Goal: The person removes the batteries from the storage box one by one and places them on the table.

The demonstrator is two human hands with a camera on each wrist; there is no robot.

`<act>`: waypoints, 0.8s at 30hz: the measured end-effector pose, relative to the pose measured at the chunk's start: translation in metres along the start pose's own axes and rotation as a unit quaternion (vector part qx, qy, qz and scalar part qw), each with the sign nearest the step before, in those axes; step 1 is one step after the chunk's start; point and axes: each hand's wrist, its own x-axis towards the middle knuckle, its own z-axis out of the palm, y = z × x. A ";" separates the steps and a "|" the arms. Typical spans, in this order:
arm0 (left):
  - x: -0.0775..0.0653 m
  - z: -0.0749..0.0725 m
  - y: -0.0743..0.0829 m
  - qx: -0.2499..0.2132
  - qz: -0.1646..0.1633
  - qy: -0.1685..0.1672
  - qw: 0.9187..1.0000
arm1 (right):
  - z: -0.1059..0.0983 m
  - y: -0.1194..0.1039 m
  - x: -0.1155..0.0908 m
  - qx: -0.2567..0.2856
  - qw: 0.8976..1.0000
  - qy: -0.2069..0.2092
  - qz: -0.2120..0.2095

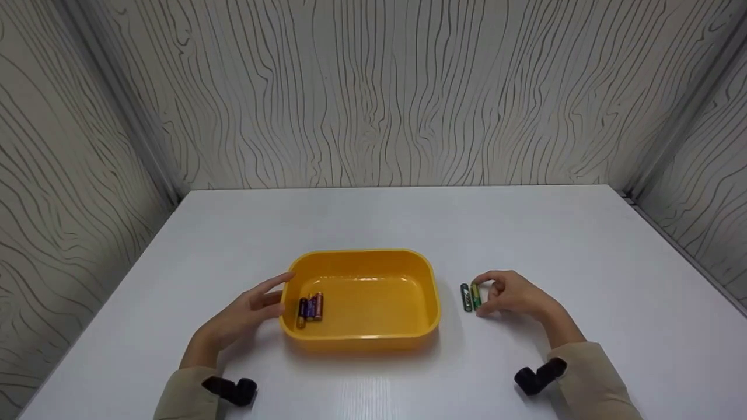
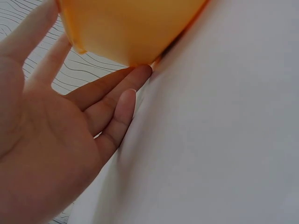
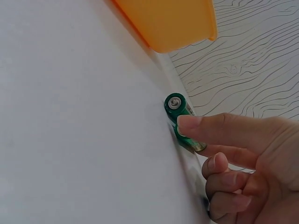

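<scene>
Your right hand (image 1: 516,296) pinches the green-and-yellow battery (image 1: 475,296) between thumb and index finger, one at each end, while its other fingers are curled in; perhaps you take it by the ends because the dark green battery (image 1: 466,297) lies just beside it and leaves little room on that side. Both are on the worktop (image 1: 373,216), to the right of the yellow plastic tub (image 1: 362,344) and well apart from the far edge. Your left hand (image 1: 239,318) has its fingers extended and grips nothing; they touch the tub's left wall, probably to keep it steady. Inside the tub, near its left end, three batteries (image 1: 310,308) lie side by side: one dark with an orange end, one purple, one pinkish. The pinched battery is a small cylinder, yellow toward the far edge and green toward you, partly covered by your thumb in the right wrist view.
</scene>
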 end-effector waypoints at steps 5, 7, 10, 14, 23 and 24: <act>0.000 0.000 0.000 0.003 -0.004 0.001 1.000 | 0.000 0.001 0.002 -0.005 1.000 0.002 0.007; 0.000 0.000 0.000 0.003 -0.005 0.001 1.000 | -0.001 0.001 0.002 -0.007 1.000 0.001 0.008; 0.000 -0.001 0.000 0.003 -0.005 0.002 1.000 | -0.002 0.001 0.003 -0.007 1.000 0.001 0.007; 0.000 -0.001 0.000 -0.001 -0.002 0.000 1.000 | -0.003 0.000 0.003 -0.006 1.000 -0.002 -0.001; 0.001 0.002 0.002 0.000 -0.017 0.009 1.000 | -0.005 -0.012 -0.001 -0.013 1.000 0.028 -0.002; 0.001 0.002 0.002 0.002 -0.019 0.011 1.000 | -0.004 -0.014 -0.001 -0.011 0.999 0.032 -0.003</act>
